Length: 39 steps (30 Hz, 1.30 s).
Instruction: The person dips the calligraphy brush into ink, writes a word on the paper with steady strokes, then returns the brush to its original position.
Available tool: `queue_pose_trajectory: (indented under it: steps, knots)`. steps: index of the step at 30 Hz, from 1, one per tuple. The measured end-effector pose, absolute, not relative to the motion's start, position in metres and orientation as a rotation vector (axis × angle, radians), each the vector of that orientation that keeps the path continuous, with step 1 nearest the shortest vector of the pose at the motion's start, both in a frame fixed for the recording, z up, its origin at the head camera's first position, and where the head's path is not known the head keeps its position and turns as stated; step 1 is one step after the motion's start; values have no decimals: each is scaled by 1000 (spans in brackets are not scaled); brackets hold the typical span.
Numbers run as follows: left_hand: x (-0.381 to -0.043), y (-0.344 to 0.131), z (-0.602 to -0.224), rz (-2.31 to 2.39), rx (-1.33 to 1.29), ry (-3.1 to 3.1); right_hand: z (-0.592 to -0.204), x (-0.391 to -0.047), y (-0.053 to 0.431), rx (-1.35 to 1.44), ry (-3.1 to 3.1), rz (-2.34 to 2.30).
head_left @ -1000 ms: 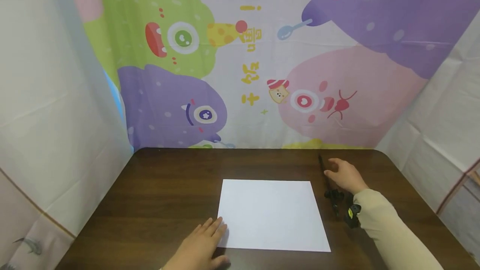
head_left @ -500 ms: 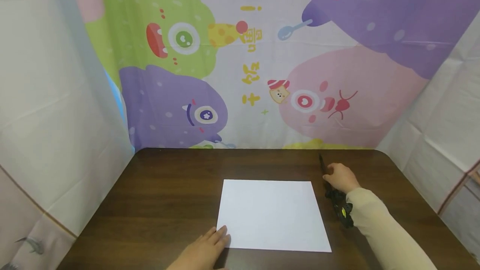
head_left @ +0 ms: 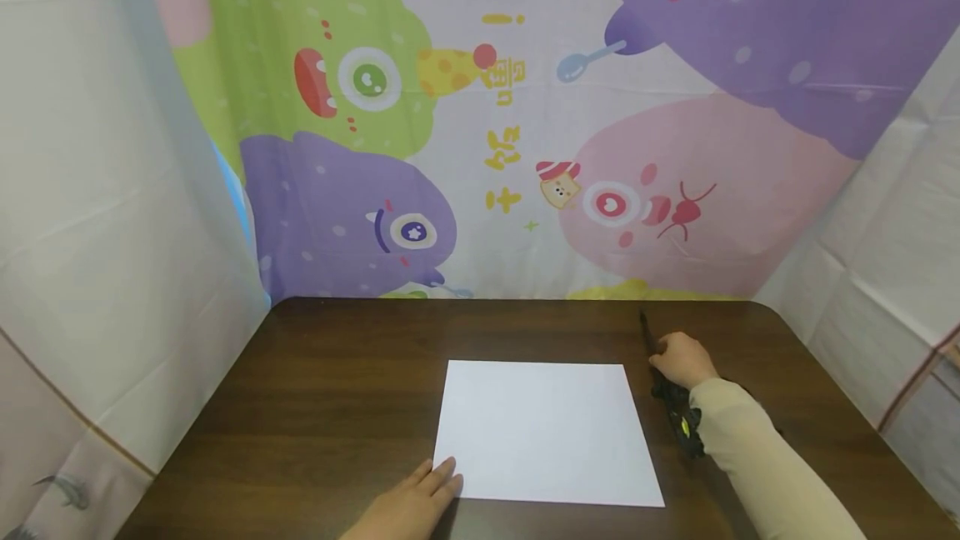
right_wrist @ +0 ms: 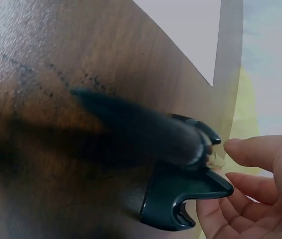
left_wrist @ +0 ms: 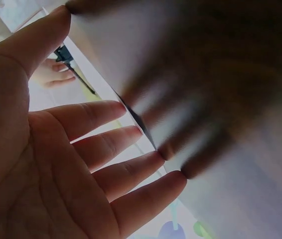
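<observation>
A white sheet of paper [head_left: 547, 436] lies on the dark wooden table. My left hand [head_left: 410, 505] rests on its lower left corner; the left wrist view shows the fingers straight and slightly spread. To the right of the paper lies a dark writing brush [head_left: 646, 330], pointing away toward the back edge. My right hand [head_left: 684, 359] pinches its handle between thumb and fingers. In the right wrist view the dark tip of the brush [right_wrist: 131, 127] sits in a glossy dark green brush rest [right_wrist: 181, 199], which partly hides the grip.
The table [head_left: 337, 407] ends at a patterned curtain [head_left: 510, 257] with cartoon monsters. White cloth [head_left: 862, 257] hangs along both sides. A black wrist device [head_left: 684, 430] is worn on my right wrist, over the brush's near end.
My right hand has moved left and slightly nearer onto the brush, and its fingers have closed on the handle. My left hand has slid a little nearer along the paper's corner.
</observation>
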<state>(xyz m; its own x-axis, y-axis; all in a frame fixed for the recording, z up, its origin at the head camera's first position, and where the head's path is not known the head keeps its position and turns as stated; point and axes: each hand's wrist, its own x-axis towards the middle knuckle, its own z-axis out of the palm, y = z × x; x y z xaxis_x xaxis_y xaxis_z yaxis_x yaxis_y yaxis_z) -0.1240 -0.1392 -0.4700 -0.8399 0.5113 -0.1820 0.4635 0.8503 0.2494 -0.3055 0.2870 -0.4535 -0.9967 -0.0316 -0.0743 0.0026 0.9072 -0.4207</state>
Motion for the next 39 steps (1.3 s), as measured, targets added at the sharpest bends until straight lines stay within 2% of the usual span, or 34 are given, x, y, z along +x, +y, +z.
queue_pose_trajectory:
  steps: [25,39]
  knots:
    - [-125,-136,-471,306,686,2754,-458,-310,290,6,2933,-694]
    - [-127,-136,-472,307,674,2747,-445,-312,288,-4,2866,-837]
